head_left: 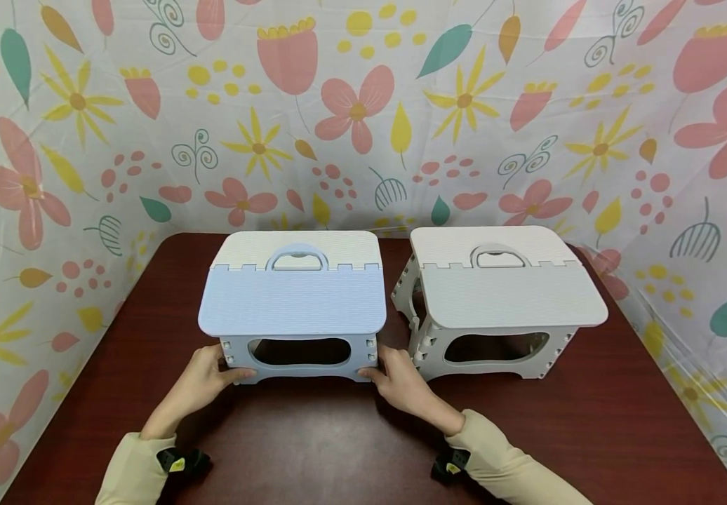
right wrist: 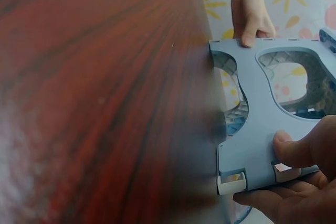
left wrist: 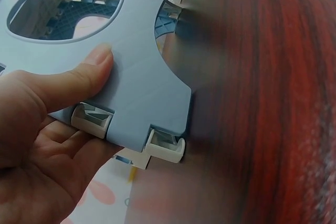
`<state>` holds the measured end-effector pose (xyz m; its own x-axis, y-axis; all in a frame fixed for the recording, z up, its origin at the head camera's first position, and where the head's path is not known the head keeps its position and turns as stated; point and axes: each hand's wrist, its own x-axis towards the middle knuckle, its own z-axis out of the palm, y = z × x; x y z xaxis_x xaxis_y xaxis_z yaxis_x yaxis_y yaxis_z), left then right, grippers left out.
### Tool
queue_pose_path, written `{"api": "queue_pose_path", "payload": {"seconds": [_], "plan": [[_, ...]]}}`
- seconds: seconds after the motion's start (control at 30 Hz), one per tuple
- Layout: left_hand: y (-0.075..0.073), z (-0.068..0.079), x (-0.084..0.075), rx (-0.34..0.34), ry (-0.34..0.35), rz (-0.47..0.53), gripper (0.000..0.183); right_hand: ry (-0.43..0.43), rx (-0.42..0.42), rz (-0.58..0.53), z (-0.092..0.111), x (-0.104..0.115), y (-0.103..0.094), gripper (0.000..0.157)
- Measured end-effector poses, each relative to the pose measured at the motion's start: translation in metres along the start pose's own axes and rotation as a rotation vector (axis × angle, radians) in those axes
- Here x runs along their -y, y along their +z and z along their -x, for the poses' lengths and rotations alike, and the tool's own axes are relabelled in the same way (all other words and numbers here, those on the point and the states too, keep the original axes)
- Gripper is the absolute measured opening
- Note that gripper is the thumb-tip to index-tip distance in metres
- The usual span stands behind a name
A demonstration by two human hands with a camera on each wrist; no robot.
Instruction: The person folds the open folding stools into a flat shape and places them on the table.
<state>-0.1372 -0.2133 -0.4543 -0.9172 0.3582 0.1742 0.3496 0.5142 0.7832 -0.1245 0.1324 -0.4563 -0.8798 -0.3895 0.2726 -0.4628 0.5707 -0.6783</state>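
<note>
My 2 arms (head_left: 505, 452) reach forward, apart. Left hand (head_left: 202, 380) and right hand (head_left: 403, 384) gripping, 2 thumbs (left wrist: 97, 70) in front, other fingers (right wrist: 265, 200) behind.

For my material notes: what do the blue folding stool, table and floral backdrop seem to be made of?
Blue folding stool: probably molded plastic, satin, by its ribbed top and interlocking hinges.
Table: glossy wood or wood-look laminate; streaky grain and sheen leave which open.
Floral backdrop: likely thin fabric or plastic sheet, slightly shiny, by its creases and highlights.
</note>
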Motion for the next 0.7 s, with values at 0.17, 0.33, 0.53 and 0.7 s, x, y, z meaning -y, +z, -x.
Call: {"api": "queue_pose_path", "payload": {"seconds": [0.17, 0.33, 0.53, 0.7], "plan": [[-0.0005, -0.0006, 0.0004, 0.009, -0.013, 0.003, 0.029, -0.006, -0.007, 0.001, -0.0006, -0.001, 0.0, 0.026], [-0.0005, -0.0011, 0.0007, 0.013, -0.017, 0.007, 0.028, -0.015, -0.015, 0.005, -0.0007, -0.0015, 0.0, 0.028], [0.0005, -0.0015, 0.0024, 0.008, -0.011, 0.013, 0.028, -0.016, -0.015, 0.002, -0.0001, -0.0019, -0.0001, 0.029], [0.0003, -0.0021, 0.0037, 0.018, -0.012, 0.024, 0.029, -0.028, -0.013, -0.002, -0.0001, -0.0028, -0.0001, 0.029]]}}
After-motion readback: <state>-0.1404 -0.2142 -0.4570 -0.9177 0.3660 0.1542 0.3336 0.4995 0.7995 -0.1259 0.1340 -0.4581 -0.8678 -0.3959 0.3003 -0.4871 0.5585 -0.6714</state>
